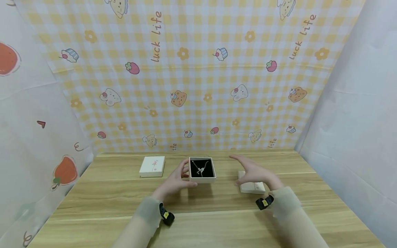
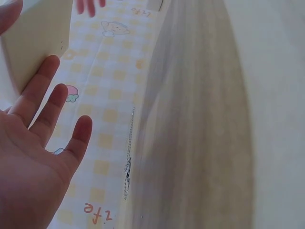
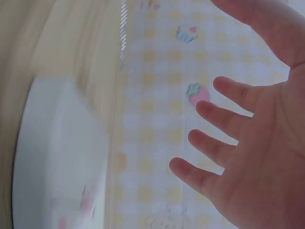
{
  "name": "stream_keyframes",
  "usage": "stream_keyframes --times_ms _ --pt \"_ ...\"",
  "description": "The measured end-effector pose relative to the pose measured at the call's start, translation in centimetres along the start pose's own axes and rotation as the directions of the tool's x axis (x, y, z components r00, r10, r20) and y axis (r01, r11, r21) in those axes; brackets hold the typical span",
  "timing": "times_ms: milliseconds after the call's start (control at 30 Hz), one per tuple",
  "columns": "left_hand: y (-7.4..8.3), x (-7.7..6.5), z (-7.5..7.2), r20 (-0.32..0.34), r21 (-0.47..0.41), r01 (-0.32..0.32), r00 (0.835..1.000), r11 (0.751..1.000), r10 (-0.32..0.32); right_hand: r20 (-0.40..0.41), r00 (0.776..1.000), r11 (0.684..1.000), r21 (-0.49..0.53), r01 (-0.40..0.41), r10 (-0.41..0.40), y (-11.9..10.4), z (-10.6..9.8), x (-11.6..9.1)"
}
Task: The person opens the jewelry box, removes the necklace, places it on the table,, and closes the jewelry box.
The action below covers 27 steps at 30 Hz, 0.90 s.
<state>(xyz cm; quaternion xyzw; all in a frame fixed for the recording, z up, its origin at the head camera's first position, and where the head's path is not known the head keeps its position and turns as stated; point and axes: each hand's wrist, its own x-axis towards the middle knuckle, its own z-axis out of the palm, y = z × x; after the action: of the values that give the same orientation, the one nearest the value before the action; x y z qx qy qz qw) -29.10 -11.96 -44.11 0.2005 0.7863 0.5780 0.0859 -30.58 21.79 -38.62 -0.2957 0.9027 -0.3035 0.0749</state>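
Observation:
My left hand [image 1: 176, 181] grips a small white jewelry box [image 1: 202, 179] without a lid by its left side. The box is raised over the table and tilted toward me, showing a black insert with a silver necklace [image 1: 201, 170] on it. In the left wrist view, the fingers [image 2: 40, 90] lie against the box [image 2: 35, 43]. My right hand [image 1: 252, 171] hovers to the right of the box, fingers spread and thumb apart, holding nothing. Below it, partly hidden by it, lies a white box piece [image 1: 252, 188].
A white box [image 1: 152, 166] with a small printed design sits at the back left of the wooden table [image 1: 217, 227]. Behind the held box, a silver chain [image 2: 127, 162] lies near the table's back edge. A checkered cloth [image 1: 198, 75] hangs behind.

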Motion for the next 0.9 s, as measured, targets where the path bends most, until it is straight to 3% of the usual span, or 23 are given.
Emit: stream_keyframes --times_ms 467,900 --pt "0.1 0.0 -0.1 -0.012 0.018 -0.004 1.000 1.000 0.005 0.007 0.993 0.986 0.117 0.115 -0.117 -3.2 1.8 2.8" --pt "0.2 0.1 -0.1 0.021 -0.037 -0.050 0.998 0.998 0.051 -0.025 0.996 0.970 0.226 0.092 -0.089 -3.5 3.9 3.3"
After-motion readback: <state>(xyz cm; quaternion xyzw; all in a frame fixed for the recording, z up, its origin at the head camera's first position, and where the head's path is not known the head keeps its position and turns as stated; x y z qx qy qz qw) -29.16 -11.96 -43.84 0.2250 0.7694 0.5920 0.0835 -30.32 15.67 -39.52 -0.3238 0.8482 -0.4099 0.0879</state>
